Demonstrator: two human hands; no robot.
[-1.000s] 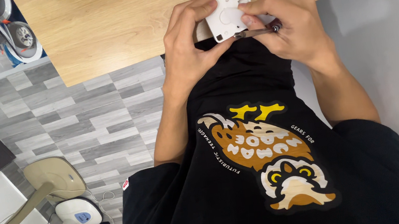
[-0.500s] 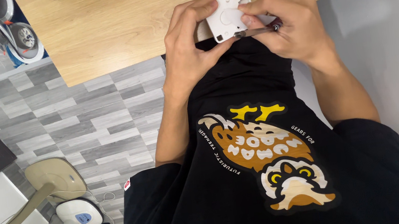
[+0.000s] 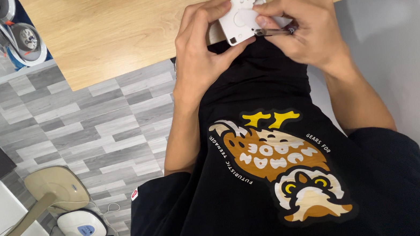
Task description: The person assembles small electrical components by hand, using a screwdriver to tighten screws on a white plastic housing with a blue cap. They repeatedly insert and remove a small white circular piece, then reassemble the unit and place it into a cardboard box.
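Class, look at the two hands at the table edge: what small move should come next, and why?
Probably the right hand should bring the tip of the thin dark tool squarely onto the white square part, while the left hand steadies it. The tool lies almost flat along the part's lower edge, and the part is held in the air above the wooden table.

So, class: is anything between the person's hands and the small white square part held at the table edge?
Nothing visible. The left hand holds the white square part directly, fingers wrapped over its top and side. The right hand presses a thin dark tool against its lower edge, above the wooden table.
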